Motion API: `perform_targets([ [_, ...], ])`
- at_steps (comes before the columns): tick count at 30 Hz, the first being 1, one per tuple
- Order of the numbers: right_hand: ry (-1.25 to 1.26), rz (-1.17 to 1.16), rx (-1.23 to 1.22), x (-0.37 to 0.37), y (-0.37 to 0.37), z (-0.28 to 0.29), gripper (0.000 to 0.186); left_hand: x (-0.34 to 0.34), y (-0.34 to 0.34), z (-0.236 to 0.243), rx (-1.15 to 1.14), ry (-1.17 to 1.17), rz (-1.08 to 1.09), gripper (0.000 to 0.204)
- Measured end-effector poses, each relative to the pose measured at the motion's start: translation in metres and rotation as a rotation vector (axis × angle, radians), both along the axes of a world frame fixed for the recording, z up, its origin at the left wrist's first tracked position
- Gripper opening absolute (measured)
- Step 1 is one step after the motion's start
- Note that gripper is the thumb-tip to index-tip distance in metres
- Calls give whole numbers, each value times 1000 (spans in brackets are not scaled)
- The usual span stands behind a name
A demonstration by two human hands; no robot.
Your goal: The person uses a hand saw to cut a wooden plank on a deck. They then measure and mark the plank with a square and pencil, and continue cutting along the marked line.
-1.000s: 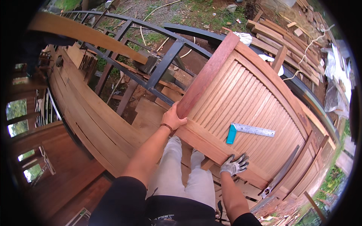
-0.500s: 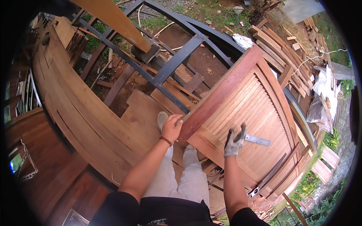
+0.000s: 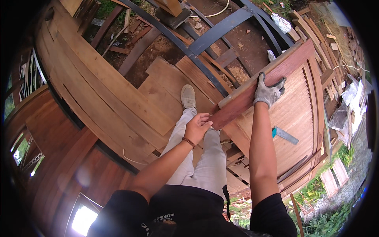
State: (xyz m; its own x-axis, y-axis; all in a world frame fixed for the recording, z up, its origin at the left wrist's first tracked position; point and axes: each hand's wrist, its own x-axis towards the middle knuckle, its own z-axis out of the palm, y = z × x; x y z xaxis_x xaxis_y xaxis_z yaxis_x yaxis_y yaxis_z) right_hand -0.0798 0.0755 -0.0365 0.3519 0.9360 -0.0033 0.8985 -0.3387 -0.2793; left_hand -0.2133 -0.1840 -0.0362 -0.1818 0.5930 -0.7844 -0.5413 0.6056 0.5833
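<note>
My left hand (image 3: 199, 128), bare with a bracelet, has curled fingers beside the near end of the reddish wooden rail (image 3: 233, 114); what they hold is too small to make out. My gloved right hand (image 3: 268, 91) grips that rail farther up. The rail forms one edge of a louvred wooden panel (image 3: 296, 110). On the louvres, partly behind my right forearm, lies a try square (image 3: 288, 136) with a teal handle and metal blade. My left shoe (image 3: 187, 96) rests on flat boards left of the panel.
Long curved planks (image 3: 90, 91) run along the left. A dark metal frame (image 3: 221, 29) stands over dirt beyond the panel. Offcut timber (image 3: 327, 67) and crumpled plastic sheeting (image 3: 351, 98) lie to the right, and a cream hose (image 3: 221, 8) at the top.
My right hand has left the panel's lower rail and moved up onto the reddish rail. My left hand has slipped off that rail's end to just beside it. The view has shifted.
</note>
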Motion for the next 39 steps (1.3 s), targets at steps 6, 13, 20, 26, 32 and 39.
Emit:
perform_targets([
  [6, 14, -3, 57, -1, -1, 0, 103, 3, -4, -3, 12, 53, -13, 36],
  [13, 11, -14, 51, -2, 1, -1, 100, -3, -1, 0, 6, 92, -69, 30],
  [20, 51, -7, 67, -1, 1, -3, 100, -6, -3, -3, 19, 117, -73, 32],
  [26, 68, -11, 45, -5, -7, 1, 100, -6, -6, -4, 33, 156, -99, 32],
  [32, 36, -2, 91, 0, -2, -11, 97, -7, 1, -1, -4, 59, -77, 29],
  [39, 104, 8, 169, 5, -5, -9, 94, -11, 7, 4, -7, 100, -151, 30],
])
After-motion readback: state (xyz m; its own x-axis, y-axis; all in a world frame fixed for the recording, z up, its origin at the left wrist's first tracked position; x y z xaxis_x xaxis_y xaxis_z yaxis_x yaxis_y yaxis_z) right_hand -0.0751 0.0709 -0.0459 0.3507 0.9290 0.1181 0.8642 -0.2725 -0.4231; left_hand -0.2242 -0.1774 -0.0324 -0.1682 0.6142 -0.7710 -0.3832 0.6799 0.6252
